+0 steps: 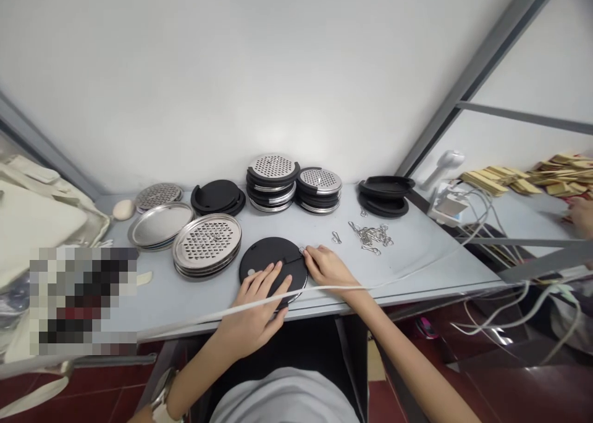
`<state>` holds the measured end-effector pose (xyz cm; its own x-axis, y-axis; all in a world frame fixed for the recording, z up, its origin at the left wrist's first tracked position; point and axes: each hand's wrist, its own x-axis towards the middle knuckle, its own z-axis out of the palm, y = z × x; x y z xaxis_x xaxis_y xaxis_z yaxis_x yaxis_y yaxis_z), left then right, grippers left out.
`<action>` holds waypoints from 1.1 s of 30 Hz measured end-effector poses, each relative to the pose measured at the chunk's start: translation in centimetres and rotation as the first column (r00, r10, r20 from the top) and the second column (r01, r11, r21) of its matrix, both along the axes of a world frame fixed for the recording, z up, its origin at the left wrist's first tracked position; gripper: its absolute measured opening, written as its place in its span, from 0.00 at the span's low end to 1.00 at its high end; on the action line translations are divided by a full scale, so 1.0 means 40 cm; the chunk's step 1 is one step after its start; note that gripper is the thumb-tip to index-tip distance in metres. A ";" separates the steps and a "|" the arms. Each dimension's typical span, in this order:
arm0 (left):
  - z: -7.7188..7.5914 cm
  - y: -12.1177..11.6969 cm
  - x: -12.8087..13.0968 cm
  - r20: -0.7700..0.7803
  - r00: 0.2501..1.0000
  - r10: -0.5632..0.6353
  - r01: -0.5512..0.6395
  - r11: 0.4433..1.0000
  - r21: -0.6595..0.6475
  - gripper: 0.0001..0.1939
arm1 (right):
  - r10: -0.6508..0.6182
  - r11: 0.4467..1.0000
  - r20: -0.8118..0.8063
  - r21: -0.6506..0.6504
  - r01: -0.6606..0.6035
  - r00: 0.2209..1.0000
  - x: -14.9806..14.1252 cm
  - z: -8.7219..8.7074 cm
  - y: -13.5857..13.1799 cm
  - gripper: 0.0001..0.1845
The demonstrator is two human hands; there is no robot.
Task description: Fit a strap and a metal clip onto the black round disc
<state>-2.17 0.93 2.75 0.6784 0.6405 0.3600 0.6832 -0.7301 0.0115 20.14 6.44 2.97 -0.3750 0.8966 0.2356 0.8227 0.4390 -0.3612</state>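
A round black disc (273,256) with a bright metal rim lies near the table's front edge. My left hand (262,305) rests on its near side, fingers stretched out flat and the thumb by the rim. At the disc's right edge my right hand (324,265) is closed in a pinch. From its fingertips a small metal clip (301,250) peeks out, mostly hidden, beside a dark slit in the disc. Loose metal clips (370,234) lie in a pile to the right, and a single clip (336,238) sits closer to my right hand.
Perforated metal grater discs (208,241) and plain metal plates (160,224) are stacked at left. Black-ringed stacks (273,182) and black trays (386,194) line the wall. A white cable (398,278) hangs across the view. At far right, another person's hand (581,216) is near yellowish pieces (560,170).
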 end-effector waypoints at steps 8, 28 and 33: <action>0.003 -0.004 0.000 -0.006 1.000 -0.001 0.001 1.000 0.005 0.27 | 0.013 0.999 0.011 0.037 -0.013 1.000 0.003 -0.010 0.007 0.16; 0.001 -0.004 0.001 -0.006 1.000 -0.004 0.004 1.000 0.008 0.27 | 0.023 0.999 -0.023 0.025 -0.023 0.999 0.004 -0.005 0.008 0.16; 0.001 -0.005 0.001 -0.030 1.000 0.001 -0.001 1.000 -0.008 0.28 | 0.024 1.000 -0.044 0.009 -0.024 0.999 0.003 -0.004 0.008 0.16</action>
